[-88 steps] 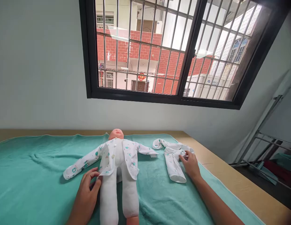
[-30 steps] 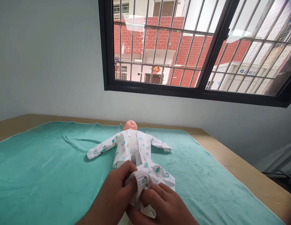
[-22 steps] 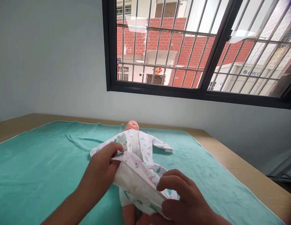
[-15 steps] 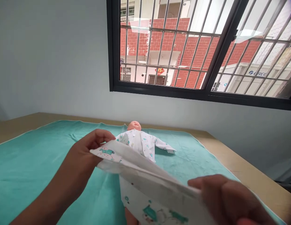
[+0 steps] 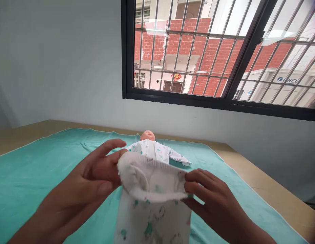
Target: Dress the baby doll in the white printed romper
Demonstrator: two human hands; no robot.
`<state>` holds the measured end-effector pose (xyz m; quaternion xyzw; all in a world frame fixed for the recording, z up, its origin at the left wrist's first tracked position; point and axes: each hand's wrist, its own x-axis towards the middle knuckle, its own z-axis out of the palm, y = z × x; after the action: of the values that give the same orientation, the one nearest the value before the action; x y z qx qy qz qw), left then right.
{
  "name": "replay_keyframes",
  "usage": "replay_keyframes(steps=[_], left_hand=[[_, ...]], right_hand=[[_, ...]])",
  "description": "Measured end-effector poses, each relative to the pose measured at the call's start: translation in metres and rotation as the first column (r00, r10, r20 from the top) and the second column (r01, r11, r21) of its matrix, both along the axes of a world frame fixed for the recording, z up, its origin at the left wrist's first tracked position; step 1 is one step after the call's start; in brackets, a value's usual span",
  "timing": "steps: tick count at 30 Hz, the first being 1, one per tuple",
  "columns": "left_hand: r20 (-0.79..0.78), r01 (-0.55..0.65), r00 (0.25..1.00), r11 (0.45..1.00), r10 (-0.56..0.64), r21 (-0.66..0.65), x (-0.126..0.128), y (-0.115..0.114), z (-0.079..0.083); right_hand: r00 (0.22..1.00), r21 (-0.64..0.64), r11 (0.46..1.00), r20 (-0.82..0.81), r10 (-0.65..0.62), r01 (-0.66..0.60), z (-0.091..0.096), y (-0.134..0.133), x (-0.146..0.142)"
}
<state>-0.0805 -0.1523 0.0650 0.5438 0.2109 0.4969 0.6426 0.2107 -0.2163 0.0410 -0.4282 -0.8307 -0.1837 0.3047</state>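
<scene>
Printed white garment [image 5: 152, 220]: raised in front of me at 6 o'clock, its mouth gaping toward me, body hanging down past the lower edge of view. Main hazard, in my judgement: losing the opening. The ribbed band [image 5: 162, 196] spans my two hands, and support looks uneven; should the 9 o'clock end slide off my fingertips, the mouth would likely sag shut or the whole thing swing toward 3 o'clock. Second hazard: a fold of cloth bunches inside the mouth, on its 9 o'clock side, and could snag or twist if I tug one side harder. Third: the cloth blocks my sight of the lower part of the doll [image 5: 147, 135], lying at 12 o'clock on the green towel [image 5: 58, 169], so I might brush it unawares. Grip, right hand [image 5: 214, 193]: closed to a pinch, fingers and thumb on the band's 3 o'clock end; looks the firmer of the two. Grip, left hand [image 5: 83, 184]: thumb and index stand well apart, fingers meeting the band at its 9 o'clock end; whether any of them pinch cloth behind the edge, I cannot tell. Lower hem: out of view, contact with towel undetermined.
</scene>
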Motion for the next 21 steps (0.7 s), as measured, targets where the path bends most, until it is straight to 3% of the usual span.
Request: replay_keyframes(steps=[3,5,7,9,13,16,18,19,21], left_hand=[[-0.121,-0.171,0.972,0.958,0.203,0.229,0.012,-0.001,-0.001],[-0.189,-0.241,0.913,0.853,0.361,0.463,0.018,-0.006,-0.005],[-0.244,-0.213,0.844,0.716,0.477,0.664,0.023,-0.010,-0.010],[-0.311,-0.179,0.757,0.640,0.575,0.747,0.028,-0.011,-0.017],[-0.493,-0.164,0.578,0.685,0.650,0.710,0.032,0.003,-0.026],[-0.476,-0.110,0.527,0.612,0.704,0.783,0.026,0.016,-0.027],[-0.450,-0.072,0.545,0.574,0.708,0.815,0.021,0.020,-0.025],[-0.443,-0.072,0.575,0.582,0.687,0.810,0.020,0.019,-0.023],[-0.450,-0.095,0.673,0.671,0.588,0.735,0.018,0.015,-0.019]], right_hand=[[0.982,0.091,0.978,0.021,-0.188,0.186,-0.005,0.002,0.005],[0.970,0.103,0.966,0.026,-0.243,0.239,-0.010,0.000,0.003],[0.977,-0.004,0.977,0.020,-0.211,0.211,-0.019,-0.001,-0.006],[0.990,-0.145,0.980,0.030,-0.135,0.138,-0.031,0.002,-0.015],[0.994,-0.263,0.962,0.098,-0.047,0.071,-0.040,0.013,-0.021],[1.000,-0.323,0.946,0.015,-0.001,0.006,-0.024,0.008,-0.015],[0.994,-0.434,0.896,-0.103,0.048,-0.088,-0.011,-0.003,-0.008],[0.983,-0.495,0.856,-0.169,0.069,-0.145,-0.007,-0.010,-0.004],[0.945,-0.578,0.770,-0.314,0.095,-0.269,-0.004,-0.023,0.004]])
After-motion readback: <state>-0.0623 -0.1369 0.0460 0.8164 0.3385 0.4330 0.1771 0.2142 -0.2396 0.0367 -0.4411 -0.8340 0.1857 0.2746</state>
